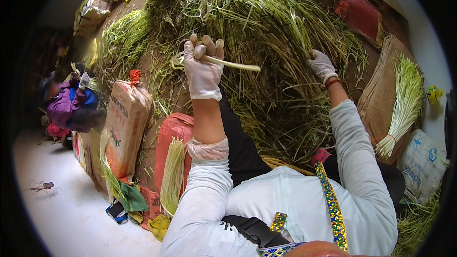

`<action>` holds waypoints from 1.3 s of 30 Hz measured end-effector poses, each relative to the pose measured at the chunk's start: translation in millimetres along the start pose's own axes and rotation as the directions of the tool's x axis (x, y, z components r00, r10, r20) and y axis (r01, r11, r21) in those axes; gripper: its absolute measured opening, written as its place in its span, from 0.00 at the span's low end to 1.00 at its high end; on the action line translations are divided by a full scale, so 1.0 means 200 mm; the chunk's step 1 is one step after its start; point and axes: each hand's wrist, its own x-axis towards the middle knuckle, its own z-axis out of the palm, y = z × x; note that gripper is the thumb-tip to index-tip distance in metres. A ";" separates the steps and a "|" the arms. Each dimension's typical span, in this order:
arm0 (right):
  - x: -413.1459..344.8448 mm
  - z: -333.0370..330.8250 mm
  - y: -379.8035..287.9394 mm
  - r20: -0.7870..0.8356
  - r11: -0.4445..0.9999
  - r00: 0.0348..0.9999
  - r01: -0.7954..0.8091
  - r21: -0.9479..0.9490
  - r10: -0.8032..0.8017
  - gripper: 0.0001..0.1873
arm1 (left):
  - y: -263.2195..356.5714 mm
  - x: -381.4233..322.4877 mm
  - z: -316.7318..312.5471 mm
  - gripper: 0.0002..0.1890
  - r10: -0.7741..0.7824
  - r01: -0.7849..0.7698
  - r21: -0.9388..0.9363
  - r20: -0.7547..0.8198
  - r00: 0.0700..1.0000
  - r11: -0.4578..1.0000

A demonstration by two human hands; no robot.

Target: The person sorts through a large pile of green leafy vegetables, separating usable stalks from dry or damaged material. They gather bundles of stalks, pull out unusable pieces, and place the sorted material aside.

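Observation:
My left hand (205, 66), in a thin whitish glove, is closed around a pale plant stalk (238, 65) that sticks out to the right, with curled leafy ends on its left side. A dark ring-like thing shows by its index finger; I cannot tell what it is. Gloved too, my right hand (321, 65) grips the green leafy stems (301, 39) at the right side of a large heap of long-leaved greens (250, 18). The heap fills the middle, in front of my lap.
Left of me stand a printed sack (126, 117) and a red sack (175, 132), with a pale stalk bundle (173, 175) against the latter. A tied stalk bundle (403, 107) lies on a brown sack (375, 78) at right. Another person (69, 103) works at far left.

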 end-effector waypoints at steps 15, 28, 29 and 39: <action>-0.47 0.05 -0.38 0.359 0.835 0.754 0.500 0.227 -0.550 0.16 | 0.05 -0.04 0.02 0.14 -0.005 0.005 0.043 0.019 1.000 0.999; -0.26 -0.17 -0.25 -0.377 0.631 0.925 0.316 0.709 -0.040 0.06 | -0.11 -0.08 0.02 0.10 -0.097 0.086 0.376 0.010 0.995 0.923; -0.29 -0.21 -0.25 -0.491 0.431 0.871 0.449 0.783 -0.015 0.05 | -0.13 -0.09 0.03 0.10 -0.079 0.062 0.441 0.020 0.997 0.895; -0.42 -0.12 -0.46 -0.515 0.561 0.817 0.561 0.609 -0.258 0.07 | -0.39 -0.19 0.10 0.08 -0.154 0.004 0.828 0.100 0.983 0.561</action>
